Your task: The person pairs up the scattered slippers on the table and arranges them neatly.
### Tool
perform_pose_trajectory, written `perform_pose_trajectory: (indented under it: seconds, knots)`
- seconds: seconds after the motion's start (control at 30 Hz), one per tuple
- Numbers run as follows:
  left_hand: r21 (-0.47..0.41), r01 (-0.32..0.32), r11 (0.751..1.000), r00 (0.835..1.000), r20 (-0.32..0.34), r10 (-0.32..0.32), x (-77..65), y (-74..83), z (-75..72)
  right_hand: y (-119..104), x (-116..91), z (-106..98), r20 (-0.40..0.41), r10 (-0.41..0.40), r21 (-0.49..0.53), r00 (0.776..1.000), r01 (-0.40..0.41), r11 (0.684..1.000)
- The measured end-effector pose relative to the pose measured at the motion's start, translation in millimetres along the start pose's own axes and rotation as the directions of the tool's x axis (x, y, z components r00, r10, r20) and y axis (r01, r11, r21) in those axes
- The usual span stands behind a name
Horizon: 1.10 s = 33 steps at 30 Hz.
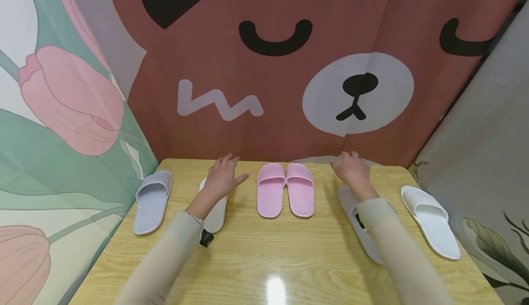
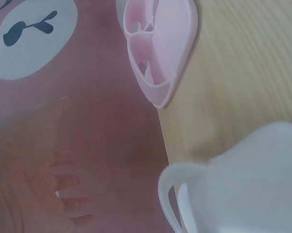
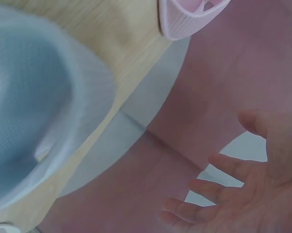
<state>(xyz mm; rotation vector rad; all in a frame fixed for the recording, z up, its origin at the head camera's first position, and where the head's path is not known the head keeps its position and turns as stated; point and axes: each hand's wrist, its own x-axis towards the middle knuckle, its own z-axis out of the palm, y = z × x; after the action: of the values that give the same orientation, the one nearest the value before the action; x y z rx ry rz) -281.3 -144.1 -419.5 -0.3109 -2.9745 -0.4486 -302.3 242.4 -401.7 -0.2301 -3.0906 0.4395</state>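
Note:
My left hand [image 1: 222,177] hovers with spread fingers over a white slipper [image 1: 216,217], hiding part of its strap end. In the left wrist view that slipper [image 2: 248,179] looms large beside the left hand [image 2: 24,184], which holds nothing. Loosely extended and empty, my right hand [image 1: 352,172] is above the far end of a light grey slipper [image 1: 368,245], partly covered by the sleeve. From the right wrist, this slipper [image 3: 94,80] looks bluish and lies apart from the right hand [image 3: 262,182]. Between the hands, two pink slippers [image 1: 270,199] [image 1: 301,199] stand side by side.
A grey slipper [image 1: 150,208] lies at the left edge of the wooden table [image 1: 248,259], and a white slipper [image 1: 438,231] near its right edge. Behind the table hangs a brown bear-print cloth [image 1: 281,126], with a flower-print cloth [image 1: 74,98] on the left and a grey cloth [image 1: 475,144] on the right.

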Motion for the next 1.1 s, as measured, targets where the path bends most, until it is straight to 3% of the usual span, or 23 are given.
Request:
perform_pose_trajectory:
  seconds: [0.43, 0.8, 1.1]
  knots:
    - [0.000, 0.001, 1.000, 1.000, -0.019, -0.001, -11.7, -14.8, -1.8, 33.5, -6.4, -5.6, 0.008, -0.004, 0.018, 1.000, 0.004, 1.000]
    - [0.005, 0.016, 1.000, 1.000, -0.025, -0.015, -14.6, -26.9, 0.7, 50.2, -6.1, -5.1, 0.076, 0.067, 0.035, 0.995, -0.069, 0.997]
    - [0.003, 0.043, 0.999, 0.999, 0.007, -0.043, -17.6, -35.2, 6.3, 64.5, -7.4, -2.6, 0.074, 0.074, 0.058, 0.994, -0.078, 0.995]
